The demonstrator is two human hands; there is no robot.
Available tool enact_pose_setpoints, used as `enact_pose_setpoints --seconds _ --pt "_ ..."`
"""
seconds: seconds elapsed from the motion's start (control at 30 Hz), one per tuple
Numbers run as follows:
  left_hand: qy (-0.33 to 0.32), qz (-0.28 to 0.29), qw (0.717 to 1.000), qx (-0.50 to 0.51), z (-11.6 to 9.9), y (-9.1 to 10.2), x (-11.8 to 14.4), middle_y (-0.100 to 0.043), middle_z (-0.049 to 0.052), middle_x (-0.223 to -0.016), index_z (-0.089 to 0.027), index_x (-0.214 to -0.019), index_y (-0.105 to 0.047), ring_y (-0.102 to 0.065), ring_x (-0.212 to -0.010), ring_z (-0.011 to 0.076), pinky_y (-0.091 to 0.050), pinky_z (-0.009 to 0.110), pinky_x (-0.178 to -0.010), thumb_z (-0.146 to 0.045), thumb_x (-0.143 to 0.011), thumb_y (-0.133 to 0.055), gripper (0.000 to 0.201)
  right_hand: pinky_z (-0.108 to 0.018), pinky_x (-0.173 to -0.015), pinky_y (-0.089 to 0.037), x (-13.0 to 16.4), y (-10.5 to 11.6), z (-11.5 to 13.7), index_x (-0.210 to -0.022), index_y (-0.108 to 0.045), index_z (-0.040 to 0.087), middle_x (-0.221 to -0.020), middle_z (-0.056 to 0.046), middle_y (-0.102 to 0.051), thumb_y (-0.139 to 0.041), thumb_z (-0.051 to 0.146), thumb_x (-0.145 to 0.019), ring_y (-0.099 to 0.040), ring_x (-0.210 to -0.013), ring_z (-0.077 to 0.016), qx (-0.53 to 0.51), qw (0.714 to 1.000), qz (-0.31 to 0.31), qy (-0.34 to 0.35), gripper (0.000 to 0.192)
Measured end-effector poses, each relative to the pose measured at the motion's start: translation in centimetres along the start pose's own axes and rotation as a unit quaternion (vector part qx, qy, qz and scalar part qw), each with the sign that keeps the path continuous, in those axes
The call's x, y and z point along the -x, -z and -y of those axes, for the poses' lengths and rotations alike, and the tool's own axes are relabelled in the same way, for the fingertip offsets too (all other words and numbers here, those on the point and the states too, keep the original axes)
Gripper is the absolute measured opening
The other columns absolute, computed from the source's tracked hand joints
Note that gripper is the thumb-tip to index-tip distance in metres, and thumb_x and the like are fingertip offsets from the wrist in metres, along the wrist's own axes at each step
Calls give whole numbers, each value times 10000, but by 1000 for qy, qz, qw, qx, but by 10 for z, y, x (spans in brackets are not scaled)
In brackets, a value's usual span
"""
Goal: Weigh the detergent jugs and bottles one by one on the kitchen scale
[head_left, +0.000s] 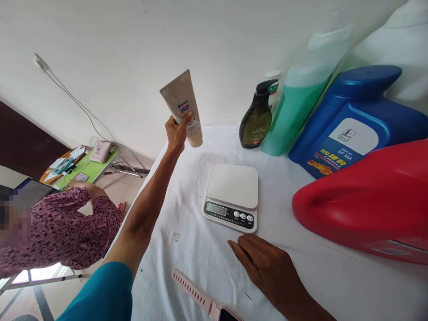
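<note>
My left hand (178, 132) is raised above the far left edge of the table, its fingers wrapped round a beige Rejoice squeeze tube (182, 100). The tube is tilted, with its flat end up and its cap down. Just in front of a white digital kitchen scale (233, 186), my right hand (267, 265) rests on the cloth with its fingers curled in and nothing visible in them. No item lies on the scale's platform, and its display looks blank. A pink-strapped smartwatch (197, 292) lies on the cloth, left of my right hand.
On the right stand a dark pump bottle (256, 118), a bottle of green liquid (289, 109), a blue oil jug (354, 120) and a large red container (364, 200). A white cloth (180, 191) covers the table. To the left, a person (67, 223) sits beside a green table (83, 168).
</note>
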State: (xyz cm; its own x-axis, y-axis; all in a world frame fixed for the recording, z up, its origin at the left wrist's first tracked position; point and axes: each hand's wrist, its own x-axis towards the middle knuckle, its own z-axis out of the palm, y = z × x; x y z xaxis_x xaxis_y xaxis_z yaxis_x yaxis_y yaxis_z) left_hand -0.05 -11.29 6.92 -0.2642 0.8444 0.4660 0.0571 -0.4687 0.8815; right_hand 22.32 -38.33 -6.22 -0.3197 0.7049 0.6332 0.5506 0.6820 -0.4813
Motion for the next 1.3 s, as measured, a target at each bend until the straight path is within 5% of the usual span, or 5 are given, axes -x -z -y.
enact_pose_setpoints --seconds 0.27,0.77,1.1,1.2,1.3 --pt "27 -106 991 -70 73 1 -59 -669 33 -828 -187 -824 -596 -631 -767 175 -550 345 -743 -275 -762 -719 163 -256 -536 -288 -4 1 1 -722 -377 211 -624 51 -412 -504 187 -1045 -384 -520 -77 2 1000 -9 12 348" --pt "8 -117 987 -111 119 -39 -92 -685 41 -902 -222 -849 -577 -631 -835 186 -523 327 -778 -347 -789 -671 167 -274 -542 -310 -2 1 -4 -750 -412 213 -639 34 -454 -503 101 -1004 -452 -544 -95 -17 1000 18 9 292" --pt "117 -79 958 -249 93 -33 -63 -486 249 -1460 -162 -1301 -470 -480 -1386 348 -396 489 -1133 -514 -828 -726 643 -265 -550 -300 -4 2 0 -751 -400 211 -641 37 -453 -517 118 -1013 -435 -544 -88 -14 1000 6 -3 302" --pt "43 -110 953 -279 68 -40 -35 -274 294 -1589 -126 -1462 -323 -256 -1528 385 -233 535 -1235 -559 -784 -766 919 -261 -538 -289 -6 2 1 -740 -389 210 -634 40 -449 -508 135 -1024 -420 -534 -84 -6 1000 -6 -1 317" --pt "-60 18 972 -225 42 -57 -7 -336 239 -1579 -185 -1493 -312 -332 -1495 344 -312 496 -1205 -564 -762 -793 954 -260 -535 -288 -6 2 1 -735 -399 208 -635 40 -455 -506 139 -1026 -418 -529 -83 -1 1000 -9 1 317"
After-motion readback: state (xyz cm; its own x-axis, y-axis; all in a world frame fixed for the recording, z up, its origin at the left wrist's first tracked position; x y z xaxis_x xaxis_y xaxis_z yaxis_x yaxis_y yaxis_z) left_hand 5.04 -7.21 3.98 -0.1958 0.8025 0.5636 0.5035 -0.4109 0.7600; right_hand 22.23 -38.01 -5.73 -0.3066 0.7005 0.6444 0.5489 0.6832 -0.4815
